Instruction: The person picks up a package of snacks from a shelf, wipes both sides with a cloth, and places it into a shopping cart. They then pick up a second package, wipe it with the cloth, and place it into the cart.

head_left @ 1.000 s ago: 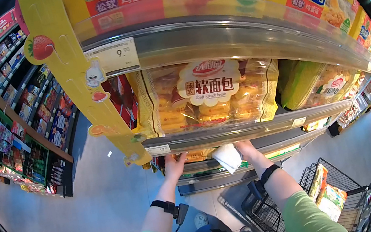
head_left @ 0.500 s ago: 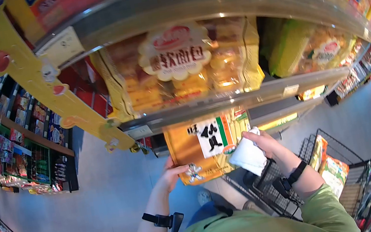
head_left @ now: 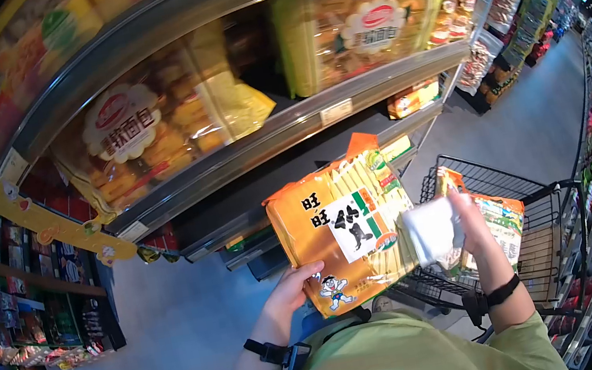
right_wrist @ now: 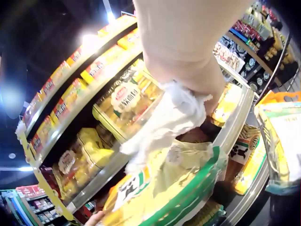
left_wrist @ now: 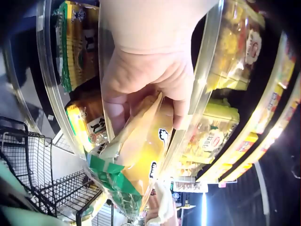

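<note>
An orange snack bag (head_left: 305, 239) with a cartoon figure is held up in front of the body. My left hand (head_left: 290, 295) grips its left edge, thumb on the front; the left wrist view shows that hand (left_wrist: 146, 75) pinching the bag's end (left_wrist: 148, 146). At the other side my right hand (head_left: 476, 228) holds a crumpled white cloth (head_left: 433, 230) against the bag's right edge. Up close in the right wrist view, the cloth (right_wrist: 167, 122) hangs beside the bag's green-edged end (right_wrist: 181, 188); the right hand's fingertips are partly hidden.
A wire shopping cart (head_left: 551, 219) at the right contains packages (head_left: 504, 218). Ahead, the shelf (head_left: 227, 153) carries yellow bread packs (head_left: 135, 126) and another pack (head_left: 377, 16). A small orange pack (head_left: 414, 99) lies on the lower shelf. Another rack (head_left: 22, 293) stands at the left.
The bag has come out from the lower shelf toward the body, held between both hands. The view has swung right, and the right hand with the cloth is now in front of the cart.
</note>
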Tool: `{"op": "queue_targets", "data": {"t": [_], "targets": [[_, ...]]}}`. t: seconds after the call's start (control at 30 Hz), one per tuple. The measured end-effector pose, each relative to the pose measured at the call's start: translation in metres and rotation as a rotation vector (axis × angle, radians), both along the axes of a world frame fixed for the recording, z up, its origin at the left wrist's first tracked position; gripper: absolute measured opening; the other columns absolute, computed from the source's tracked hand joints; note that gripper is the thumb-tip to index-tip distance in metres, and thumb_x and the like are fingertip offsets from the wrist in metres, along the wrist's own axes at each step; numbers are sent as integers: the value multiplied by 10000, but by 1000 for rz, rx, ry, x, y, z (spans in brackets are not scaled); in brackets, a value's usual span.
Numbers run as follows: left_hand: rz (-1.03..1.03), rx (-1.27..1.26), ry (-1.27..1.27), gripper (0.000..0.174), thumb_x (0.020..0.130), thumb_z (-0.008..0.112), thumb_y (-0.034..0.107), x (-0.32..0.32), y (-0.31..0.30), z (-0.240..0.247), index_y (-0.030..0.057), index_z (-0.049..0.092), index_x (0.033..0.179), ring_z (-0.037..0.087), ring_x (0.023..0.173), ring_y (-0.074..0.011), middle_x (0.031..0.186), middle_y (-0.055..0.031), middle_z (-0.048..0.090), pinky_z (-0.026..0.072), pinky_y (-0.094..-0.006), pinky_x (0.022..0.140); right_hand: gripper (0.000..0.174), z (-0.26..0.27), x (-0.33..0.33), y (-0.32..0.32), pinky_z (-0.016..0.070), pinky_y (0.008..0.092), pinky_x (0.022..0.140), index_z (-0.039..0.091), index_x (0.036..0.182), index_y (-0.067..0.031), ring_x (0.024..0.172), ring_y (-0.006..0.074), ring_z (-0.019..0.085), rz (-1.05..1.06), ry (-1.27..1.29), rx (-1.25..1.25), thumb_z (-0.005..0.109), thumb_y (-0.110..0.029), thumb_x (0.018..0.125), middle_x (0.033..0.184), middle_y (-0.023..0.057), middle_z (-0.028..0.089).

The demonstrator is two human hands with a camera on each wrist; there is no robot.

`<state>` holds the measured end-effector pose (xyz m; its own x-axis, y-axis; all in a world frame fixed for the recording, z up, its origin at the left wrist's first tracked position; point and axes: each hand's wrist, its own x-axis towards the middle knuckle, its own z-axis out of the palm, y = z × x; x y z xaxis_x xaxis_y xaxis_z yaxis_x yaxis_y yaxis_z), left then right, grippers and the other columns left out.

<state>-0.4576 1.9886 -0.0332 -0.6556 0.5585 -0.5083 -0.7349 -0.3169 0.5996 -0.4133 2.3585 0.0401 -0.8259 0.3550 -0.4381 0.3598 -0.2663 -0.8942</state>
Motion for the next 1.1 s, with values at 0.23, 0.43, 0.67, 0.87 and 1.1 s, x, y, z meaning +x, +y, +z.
{"op": "queue_targets", "data": {"t": [0.23, 0.43, 0.67, 0.87, 1.1], "targets": [[29, 143, 140, 406, 825, 655, 130, 24, 121, 44, 46, 532, 1203, 596, 985, -147, 1101, -47, 618, 489, -308, 850, 572, 57, 58, -8, 337, 406, 1019, 383, 1339, 4, 1182, 292, 465, 297, 651, 798, 589, -257, 873, 1324, 174, 449], [-101, 56, 313, 472, 808, 667, 97, 56, 186, 58, 45, 480, 1238, 589, 975, -128, 1116, -42, 598, 490, -288, 821, 670, 57, 64, -5, 211, 495, 1088, 356, 1361, -58, 1327, 317, 329, 715, 666, 1282, 661, -177, 776, 1417, 183, 353], [-292, -103, 460, 503, 800, 699, 82, 106, 223, 91, 23, 490, 1255, 548, 1066, -136, 1180, -63, 588, 442, -308, 929, 576, 59, 31, 88, 284, 490, 1046, 494, 1264, -75, 1204, 377, 433, 132, 702, 1270, 638, -53, 707, 1259, 198, 471], [-254, -106, 518, 510, 787, 704, 53, 136, 240, 65, 24, 496, 1251, 554, 1061, -139, 1174, -58, 591, 457, -305, 905, 633, 73, 71, 75, 240, 514, 1069, 420, 1314, -77, 1253, 324, 419, 493, 751, 1274, 596, -79, 706, 1282, 154, 492], [-70, -111, 333, 446, 805, 680, 179, 144, 231, 51, 27, 526, 1195, 593, 941, -134, 1063, -61, 618, 488, -269, 763, 668, 19, 104, 125, 176, 540, 1091, 357, 1377, -78, 1336, 321, 319, 488, 501, 1316, 600, -104, 755, 1415, 128, 382]]}}
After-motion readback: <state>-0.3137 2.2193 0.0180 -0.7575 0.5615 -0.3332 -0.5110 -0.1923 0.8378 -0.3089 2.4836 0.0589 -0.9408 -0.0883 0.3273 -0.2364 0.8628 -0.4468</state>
